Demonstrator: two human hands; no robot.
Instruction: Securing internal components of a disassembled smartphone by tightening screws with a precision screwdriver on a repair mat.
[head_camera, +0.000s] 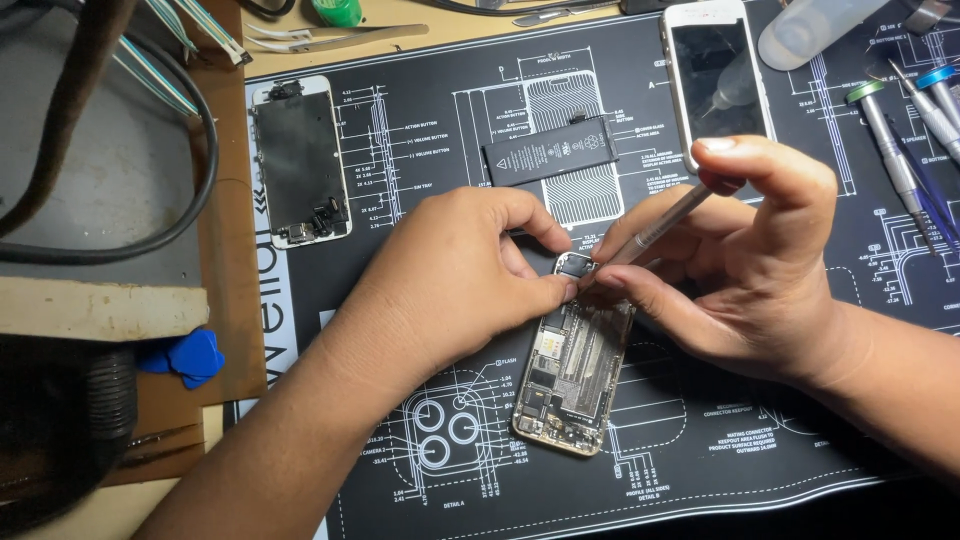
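Head view, grip: right hand (745, 255) pinches a slim silver metal screwdriver (662, 226) between thumb and fingers; its tip meets the upper end of the opened gold-edged phone chassis with exposed circuit boards (574, 372).
Left hand: left hand (455, 275) has thumb and forefinger pressed together on a small dark component (574, 266) at the chassis's top edge; whether the part is lifted or only steadied cannot be told.
Hidden: the screwdriver's tip and the chassis's top corner lie under the fingertips; the tool's upper end is covered by the right forefinger. Both forearms are cut off by the lower frame edge.
Chassis position: flat on the black rubber work mat printed with white line diagrams (420, 140), just below centre, between the two hands.
Chassis axis: long axis runs near-vertical in frame, top end tilted slightly right and pointing away from the person, toward the hands.
Screwdriver axis: slants from upper right down to lower left.
Just beyond: flat black rectangular battery (551, 150) on the mat, lying crosswise above the hands.
Upper right: white-framed phone with dark screen (716, 80), upright; a clear plastic bottle (820, 25) partly cut off by the top edge beside it.
Far right: row of grey-handled drivers with coloured caps (890, 140), partly out of frame.
Upper left: detached display panel, back side up (300, 160), long axis parallel to the chassis.
Left margin: blue plastic picks (190, 355), black cable (200, 170); dark objects at lower left are hard to make out.
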